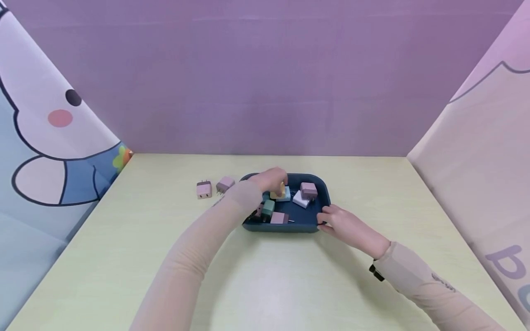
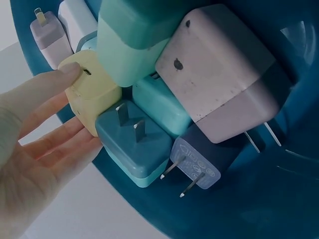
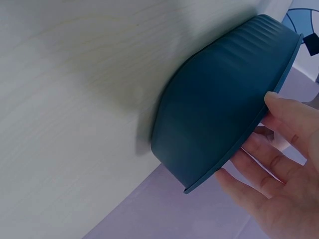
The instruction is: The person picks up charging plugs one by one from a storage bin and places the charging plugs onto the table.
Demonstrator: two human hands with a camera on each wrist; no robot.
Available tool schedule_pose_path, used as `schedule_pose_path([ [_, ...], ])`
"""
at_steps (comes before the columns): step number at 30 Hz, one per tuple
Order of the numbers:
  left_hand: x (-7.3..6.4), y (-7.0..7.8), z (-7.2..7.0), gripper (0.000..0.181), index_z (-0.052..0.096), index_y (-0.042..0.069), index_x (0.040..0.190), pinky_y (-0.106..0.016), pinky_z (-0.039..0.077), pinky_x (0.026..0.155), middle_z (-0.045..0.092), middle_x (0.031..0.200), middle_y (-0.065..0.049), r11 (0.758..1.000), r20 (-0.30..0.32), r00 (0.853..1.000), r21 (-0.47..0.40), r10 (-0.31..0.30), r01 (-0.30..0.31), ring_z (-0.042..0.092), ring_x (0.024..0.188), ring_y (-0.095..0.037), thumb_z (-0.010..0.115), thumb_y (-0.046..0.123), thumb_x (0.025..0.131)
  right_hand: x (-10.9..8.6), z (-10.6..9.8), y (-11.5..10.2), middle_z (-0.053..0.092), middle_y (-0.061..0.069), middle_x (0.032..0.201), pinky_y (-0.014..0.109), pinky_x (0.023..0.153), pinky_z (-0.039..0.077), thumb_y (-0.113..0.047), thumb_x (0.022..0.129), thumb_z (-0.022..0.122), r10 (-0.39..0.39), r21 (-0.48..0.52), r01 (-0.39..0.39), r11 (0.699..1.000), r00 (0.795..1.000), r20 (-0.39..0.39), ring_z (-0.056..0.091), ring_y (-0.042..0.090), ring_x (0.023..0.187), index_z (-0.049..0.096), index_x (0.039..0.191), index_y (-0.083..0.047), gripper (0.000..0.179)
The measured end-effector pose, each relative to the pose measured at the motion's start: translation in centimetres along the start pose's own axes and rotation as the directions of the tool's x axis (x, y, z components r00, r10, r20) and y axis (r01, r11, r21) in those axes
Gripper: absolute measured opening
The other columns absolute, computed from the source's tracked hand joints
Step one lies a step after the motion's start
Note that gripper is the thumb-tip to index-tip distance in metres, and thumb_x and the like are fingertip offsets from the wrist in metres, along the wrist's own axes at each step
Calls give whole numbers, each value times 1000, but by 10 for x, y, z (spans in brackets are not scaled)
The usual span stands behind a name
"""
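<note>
My left hand (image 1: 272, 179) reaches into a dark blue plastic basket (image 1: 306, 219), over its left half. In the left wrist view, its thumb and fingers pinch a yellow charger plug (image 2: 94, 92) beside the basket's rim. Close to it lie a blue-and-teal charger (image 2: 133, 142), a green charger (image 2: 132, 47) and a large pale purple charger (image 2: 219, 69) with its prongs showing. My right hand (image 1: 349, 230) grips the basket's rim at the front right corner, thumb on one side and fingers on the other, as the right wrist view shows with the basket's outer wall (image 3: 214, 99).
Two pinkish-purple chargers, one upright (image 1: 204, 189) and one tilted (image 1: 225, 184), lie on the pale wooden table (image 1: 265, 280) left of the basket. Inside, a white charger (image 1: 301, 199) and a purple charger (image 1: 308, 190) sit at the right. A purple backdrop (image 1: 265, 82) rises behind.
</note>
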State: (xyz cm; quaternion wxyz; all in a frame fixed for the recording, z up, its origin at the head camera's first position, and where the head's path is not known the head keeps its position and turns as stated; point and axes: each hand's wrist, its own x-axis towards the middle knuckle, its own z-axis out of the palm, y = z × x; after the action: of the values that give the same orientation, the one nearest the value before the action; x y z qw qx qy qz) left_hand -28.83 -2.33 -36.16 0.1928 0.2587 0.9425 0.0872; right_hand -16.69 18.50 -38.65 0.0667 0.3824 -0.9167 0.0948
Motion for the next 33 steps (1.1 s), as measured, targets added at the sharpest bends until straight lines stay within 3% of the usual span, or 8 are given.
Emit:
schedule_pose_path([
  [20,-10,8,-13,38,58,4,114,-27,45,83,56,113,-6,995,24,997,57,75,-76,52,100,-17,66,13,78,-2,-1,0,45,-4,68,18,53,39,-10,75,68,-10,4,10,1000,1000,-6,41,8,63,59,75,-13,10],
  [29,-23,11,-22,38,58,5,114,-28,45,84,56,114,-5,998,34,998,40,49,-50,51,97,-16,67,11,78,-3,-1,0,45,-4,68,18,53,39,-10,75,69,-4,4,4,1000,1000,-6,41,8,63,59,75,-13,10],
  [33,-29,9,-26,38,59,5,114,-29,45,84,56,113,-5,997,21,998,45,65,-66,51,98,-17,66,11,78,-3,-1,0,45,-4,68,18,53,39,-10,75,69,2,4,-2,1000,1000,-3,40,8,63,59,75,-13,10],
])
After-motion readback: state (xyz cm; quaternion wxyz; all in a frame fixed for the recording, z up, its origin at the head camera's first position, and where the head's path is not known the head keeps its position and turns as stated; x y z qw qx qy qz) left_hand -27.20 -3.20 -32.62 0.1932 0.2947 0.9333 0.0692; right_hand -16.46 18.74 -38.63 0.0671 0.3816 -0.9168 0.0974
